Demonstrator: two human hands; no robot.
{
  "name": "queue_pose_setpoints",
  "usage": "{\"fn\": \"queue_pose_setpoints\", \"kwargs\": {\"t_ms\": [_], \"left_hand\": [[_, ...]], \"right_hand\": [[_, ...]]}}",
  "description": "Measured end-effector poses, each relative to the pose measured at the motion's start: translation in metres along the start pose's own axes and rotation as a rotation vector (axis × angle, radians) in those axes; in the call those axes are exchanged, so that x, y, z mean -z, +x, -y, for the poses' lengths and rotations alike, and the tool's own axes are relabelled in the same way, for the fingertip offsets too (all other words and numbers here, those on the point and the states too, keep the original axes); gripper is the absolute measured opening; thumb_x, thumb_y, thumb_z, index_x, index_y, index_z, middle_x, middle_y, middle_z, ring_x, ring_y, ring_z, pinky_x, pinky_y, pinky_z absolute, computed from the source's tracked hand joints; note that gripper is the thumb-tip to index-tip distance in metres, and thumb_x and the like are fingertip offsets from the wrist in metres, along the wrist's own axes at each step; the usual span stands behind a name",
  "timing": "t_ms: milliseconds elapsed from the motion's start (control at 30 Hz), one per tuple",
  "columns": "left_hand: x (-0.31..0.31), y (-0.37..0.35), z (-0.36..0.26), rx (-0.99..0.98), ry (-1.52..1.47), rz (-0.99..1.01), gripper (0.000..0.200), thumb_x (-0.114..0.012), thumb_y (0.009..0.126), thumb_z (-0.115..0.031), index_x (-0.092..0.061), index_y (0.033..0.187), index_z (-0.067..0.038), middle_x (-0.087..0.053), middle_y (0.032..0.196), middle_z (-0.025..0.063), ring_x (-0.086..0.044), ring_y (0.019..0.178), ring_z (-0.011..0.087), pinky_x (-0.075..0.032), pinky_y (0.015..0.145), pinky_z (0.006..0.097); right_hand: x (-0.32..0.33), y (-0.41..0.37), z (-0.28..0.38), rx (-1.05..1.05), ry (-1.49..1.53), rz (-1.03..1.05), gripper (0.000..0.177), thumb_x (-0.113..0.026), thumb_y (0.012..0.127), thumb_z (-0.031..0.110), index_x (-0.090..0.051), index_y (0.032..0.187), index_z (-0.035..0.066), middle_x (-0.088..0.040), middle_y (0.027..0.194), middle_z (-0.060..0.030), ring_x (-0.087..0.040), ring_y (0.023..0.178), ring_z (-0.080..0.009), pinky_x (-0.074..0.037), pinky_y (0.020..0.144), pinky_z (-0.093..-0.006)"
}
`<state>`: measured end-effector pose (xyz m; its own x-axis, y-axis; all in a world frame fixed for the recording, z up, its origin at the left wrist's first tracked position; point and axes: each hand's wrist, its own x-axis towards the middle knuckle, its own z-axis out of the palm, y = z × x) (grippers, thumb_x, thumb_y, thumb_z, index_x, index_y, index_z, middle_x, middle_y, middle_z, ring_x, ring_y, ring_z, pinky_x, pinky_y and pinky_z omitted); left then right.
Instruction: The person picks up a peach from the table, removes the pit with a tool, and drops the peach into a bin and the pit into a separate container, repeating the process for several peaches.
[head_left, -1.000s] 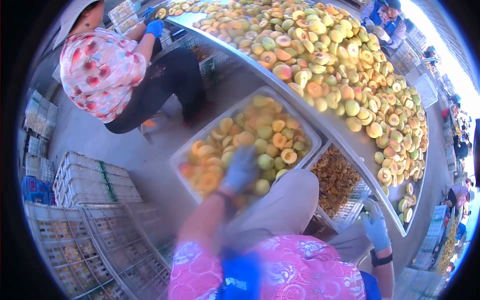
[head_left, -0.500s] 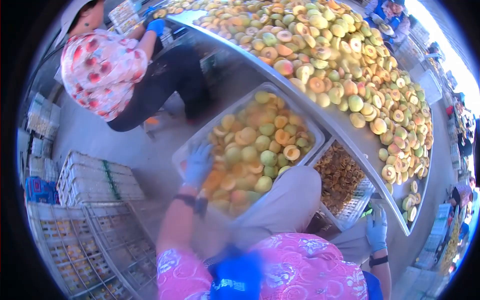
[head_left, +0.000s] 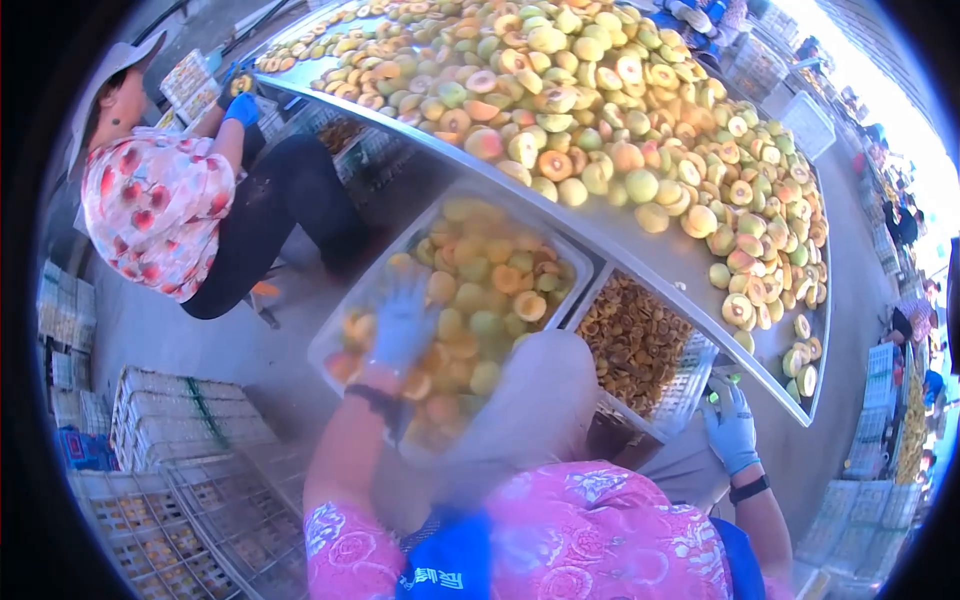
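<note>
My gloved left hand [head_left: 402, 325] lies over the pale plastic crate [head_left: 325, 345], its fingers spread on the halved, peach-like fruit [head_left: 480, 320] inside. Haze blurs the fingertips, but nothing is visibly gripped. Off to the right, my gloved right hand [head_left: 731, 430] is beside my leg, below the metal table's edge. Its fingers are curled around something with small bits of green showing; I cannot make out what it is. A white basket of brown pits [head_left: 640, 345] stands between my knee and the table.
The metal table [head_left: 640, 250] carries a large heap of halved fruit [head_left: 600, 110]. At the upper left sits a co-worker [head_left: 160, 210] with blue gloves. White crates [head_left: 190, 420] are stacked at the lower left. More people and crates [head_left: 880, 400] line the right side.
The view has shifted, so the table and crates sit differently in it. My left hand has moved from the crate's left side inward over the fruit. My right hand stays beside my leg.
</note>
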<state>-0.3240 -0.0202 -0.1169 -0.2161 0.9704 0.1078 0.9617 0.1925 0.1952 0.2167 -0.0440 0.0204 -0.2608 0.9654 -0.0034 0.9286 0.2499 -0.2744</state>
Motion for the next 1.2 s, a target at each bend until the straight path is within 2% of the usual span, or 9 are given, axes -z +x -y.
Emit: {"fn": "queue_pose_setpoints", "kwargs": {"t_ms": [67,200,300,533,733,767,867,1100,1200], "left_hand": [[-0.011,0.031,-0.040,-0.242,-0.021,-0.066,0.065,-0.052,0.090,-0.041,-0.035,0.145,-0.009,-0.026,0.152,0.0214,-0.016,0.143,0.0405,-0.008,0.112,0.0629],[-0.068,0.059,-0.084,-0.380,-0.040,-0.078,0.066,-0.054,0.089,-0.043,-0.038,0.143,-0.008,-0.028,0.150,0.0210,-0.021,0.140,0.0422,-0.013,0.111,0.0634],[-0.069,0.070,-0.086,-0.286,-0.062,0.085,0.076,-0.053,0.086,-0.052,-0.032,0.148,-0.012,-0.014,0.155,0.0217,-0.008,0.143,0.0461,-0.008,0.112,0.0622],[-0.029,0.030,-0.080,-0.341,-0.119,0.090,0.074,-0.049,0.088,-0.055,-0.034,0.146,-0.011,-0.019,0.155,0.0203,-0.008,0.145,0.0405,-0.002,0.114,0.0588],[-0.040,-0.026,-0.070,-0.228,-0.027,0.137,0.081,-0.062,0.082,-0.041,-0.027,0.146,-0.005,-0.031,0.150,0.0199,-0.022,0.143,0.0344,-0.006,0.117,0.0524],[-0.033,-0.023,-0.070,-0.254,-0.094,0.143,0.079,-0.062,0.082,-0.039,-0.028,0.146,-0.005,-0.032,0.149,0.0202,-0.023,0.142,0.0348,-0.006,0.117,0.0526],[-0.017,-0.020,-0.059,-0.294,-0.200,0.144,0.074,-0.060,0.084,-0.037,-0.031,0.146,-0.007,-0.033,0.148,0.0195,-0.024,0.141,0.0359,-0.005,0.117,0.0541],[-0.017,-0.089,0.041,0.140,-0.034,0.016,0.069,-0.053,0.090,-0.038,-0.028,0.148,-0.009,-0.026,0.154,0.0153,-0.016,0.144,0.0374,-0.004,0.115,0.0572],[-0.009,-0.084,0.042,0.091,0.076,0.057,0.066,-0.051,0.093,-0.037,-0.030,0.147,-0.005,-0.026,0.153,0.0188,-0.016,0.143,0.0388,-0.013,0.117,0.0464]], "right_hand": [[0.004,0.002,-0.002,-0.028,-0.012,0.010,0.034,-0.059,0.087,0.020,-0.056,0.117,0.005,-0.057,0.118,-0.0177,-0.055,0.108,-0.0384,-0.045,0.093,-0.0450],[0.000,0.010,-0.007,0.020,0.084,0.198,0.037,-0.059,0.087,0.026,-0.056,0.119,0.007,-0.058,0.118,-0.0185,-0.056,0.108,-0.0383,-0.045,0.093,-0.0450],[-0.009,0.037,-0.012,0.036,0.068,0.410,0.038,-0.057,0.088,0.031,-0.058,0.118,0.007,-0.061,0.113,-0.0196,-0.058,0.104,-0.0384,-0.046,0.091,-0.0445],[-0.139,0.107,-0.064,0.010,-0.028,0.601,0.040,-0.057,0.088,0.035,-0.059,0.112,0.003,-0.062,0.108,-0.0241,-0.060,0.102,-0.0404,-0.047,0.089,-0.0460],[-0.223,0.130,-0.060,-0.192,0.058,0.623,0.051,-0.057,0.090,0.029,-0.046,0.134,0.005,-0.057,0.123,-0.0264,-0.055,0.115,-0.0381,-0.045,0.096,-0.0426],[-0.291,0.125,-0.102,-0.232,0.186,0.635,0.057,-0.054,0.091,0.034,-0.039,0.138,0.007,-0.055,0.126,-0.0261,-0.052,0.119,-0.0396,-0.044,0.097,-0.0432],[-0.263,0.128,-0.063,-0.226,0.009,0.574,0.057,-0.050,0.092,0.038,-0.037,0.139,0.007,-0.053,0.128,-0.0256,-0.051,0.119,-0.0413,-0.043,0.097,-0.0449],[-0.272,0.126,-0.072,-0.231,-0.106,0.611,0.052,-0.052,0.090,0.037,-0.045,0.133,0.008,-0.055,0.125,-0.0242,-0.056,0.113,-0.0401,-0.046,0.094,-0.0458],[-0.270,0.132,-0.072,-0.171,-0.127,0.614,0.046,-0.054,0.089,0.032,-0.051,0.127,0.007,-0.058,0.122,-0.0231,-0.058,0.111,-0.0378,-0.047,0.093,-0.0451]]}}
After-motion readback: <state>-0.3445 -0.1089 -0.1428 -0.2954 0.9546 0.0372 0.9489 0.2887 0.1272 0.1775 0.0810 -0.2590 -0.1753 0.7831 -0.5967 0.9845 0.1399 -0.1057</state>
